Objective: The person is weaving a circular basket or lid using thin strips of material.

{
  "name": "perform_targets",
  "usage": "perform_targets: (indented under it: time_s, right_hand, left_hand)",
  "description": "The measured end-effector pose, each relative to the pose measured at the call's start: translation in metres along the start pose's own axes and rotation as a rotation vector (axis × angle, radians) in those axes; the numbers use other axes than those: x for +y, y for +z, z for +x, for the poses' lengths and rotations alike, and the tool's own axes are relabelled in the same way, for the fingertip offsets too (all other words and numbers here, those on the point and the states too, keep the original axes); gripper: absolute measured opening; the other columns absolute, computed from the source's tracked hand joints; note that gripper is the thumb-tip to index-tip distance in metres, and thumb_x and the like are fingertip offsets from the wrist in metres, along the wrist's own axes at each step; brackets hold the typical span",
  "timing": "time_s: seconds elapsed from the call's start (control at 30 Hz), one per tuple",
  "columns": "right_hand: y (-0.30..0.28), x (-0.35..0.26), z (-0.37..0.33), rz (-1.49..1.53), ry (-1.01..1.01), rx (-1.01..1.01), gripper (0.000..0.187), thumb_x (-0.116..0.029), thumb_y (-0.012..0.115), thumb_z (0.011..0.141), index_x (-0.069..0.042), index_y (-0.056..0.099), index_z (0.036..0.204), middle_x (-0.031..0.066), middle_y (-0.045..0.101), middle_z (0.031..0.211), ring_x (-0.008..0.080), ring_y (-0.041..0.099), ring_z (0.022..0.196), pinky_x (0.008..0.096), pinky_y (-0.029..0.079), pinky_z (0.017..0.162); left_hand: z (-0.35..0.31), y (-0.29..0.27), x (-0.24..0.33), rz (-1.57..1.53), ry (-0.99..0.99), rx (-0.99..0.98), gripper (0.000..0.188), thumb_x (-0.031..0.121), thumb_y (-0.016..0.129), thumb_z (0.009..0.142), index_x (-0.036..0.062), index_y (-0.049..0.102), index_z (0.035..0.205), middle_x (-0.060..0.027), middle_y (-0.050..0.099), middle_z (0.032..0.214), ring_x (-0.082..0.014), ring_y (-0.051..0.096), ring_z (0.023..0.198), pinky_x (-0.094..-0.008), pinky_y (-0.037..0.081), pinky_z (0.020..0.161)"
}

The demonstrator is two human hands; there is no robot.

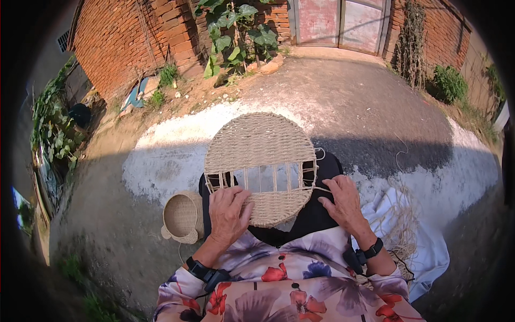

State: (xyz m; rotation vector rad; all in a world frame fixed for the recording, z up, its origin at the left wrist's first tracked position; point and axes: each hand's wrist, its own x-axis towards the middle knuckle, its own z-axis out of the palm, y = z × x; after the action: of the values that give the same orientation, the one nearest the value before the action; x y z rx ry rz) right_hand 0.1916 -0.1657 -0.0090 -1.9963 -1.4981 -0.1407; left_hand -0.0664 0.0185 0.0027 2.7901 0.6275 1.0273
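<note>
A round woven panel of beige cord lies across my lap. Its upper part and its lower band are closely woven, while bare uprights cross an open gap between them. On the panel's lower left rests my left hand, fingers bent over the weave and thumb along it, gripping the panel there. Just off the right rim, my right hand has its fingers closed on a thin cord that runs out from the panel's edge. A small loop of cord sticks out from the rim above that.
A small round woven basket stands on the ground left of my knee. Right of my lap, a heap of loose cord lies on white cloth. Farther off are a leafy plant, brick walls and a double door.
</note>
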Motion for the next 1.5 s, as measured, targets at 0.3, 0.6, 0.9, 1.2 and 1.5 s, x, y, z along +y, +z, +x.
perform_targets:
  time_s: [0.3,0.6,0.9,1.2,1.5]
  right_hand:
    - [0.002,0.038,-0.008,0.433,0.203,-0.101,0.012,-0.015,0.066,0.094,-0.005,0.058,0.095,0.0164,0.061,0.073,0.0375,0.063,0.069,0.0455,0.048,0.064]
    - [-0.036,0.017,0.023,0.569,0.018,-0.086,0.019,-0.021,0.063,0.094,-0.004,0.065,0.088,0.0171,0.064,0.071,0.0376,0.065,0.069,0.0453,0.047,0.062]
    - [-0.006,0.02,0.076,0.433,-0.196,0.174,0.029,-0.03,0.063,0.091,-0.002,0.065,0.084,0.0178,0.064,0.071,0.039,0.063,0.068,0.0479,0.047,0.063]
    - [0.004,0.028,-0.004,0.275,-0.046,-0.103,0.013,-0.016,0.063,0.09,-0.006,0.071,0.096,0.012,0.067,0.086,0.034,0.067,0.081,0.0434,0.05,0.067]
    - [0.039,0.019,-0.01,0.336,0.074,0.085,0.017,-0.013,0.061,0.086,-0.01,0.069,0.101,0.0093,0.062,0.088,0.0331,0.067,0.081,0.0477,0.052,0.068]
  left_hand:
    - [0.05,0.029,0.041,-0.22,0.126,-0.111,0.015,0.008,0.076,0.079,0.0084,0.069,0.093,-0.0084,0.061,0.092,-0.0297,0.056,0.088,-0.042,0.042,0.08]
    - [0.06,0.066,0.065,-0.249,0.363,-0.188,0.027,0.009,0.074,0.082,0.0091,0.069,0.108,-0.0064,0.063,0.098,-0.0272,0.055,0.085,-0.0405,0.042,0.077]
    - [0.063,0.069,0.074,-0.086,0.411,-0.16,0.039,0.01,0.075,0.082,0.0065,0.067,0.119,-0.0067,0.064,0.109,-0.0262,0.055,0.087,-0.041,0.039,0.079]
    - [0.072,0.076,0.079,-0.146,0.386,-0.227,0.025,0.006,0.071,0.084,0.0041,0.068,0.109,-0.0109,0.066,0.1,-0.0307,0.058,0.085,-0.0427,0.043,0.076]
    - [0.085,0.077,0.091,-0.367,-0.131,-0.466,0.021,0.001,0.065,0.088,0.0071,0.068,0.108,-0.0084,0.073,0.087,-0.0173,0.065,0.071,-0.0291,0.049,0.066]
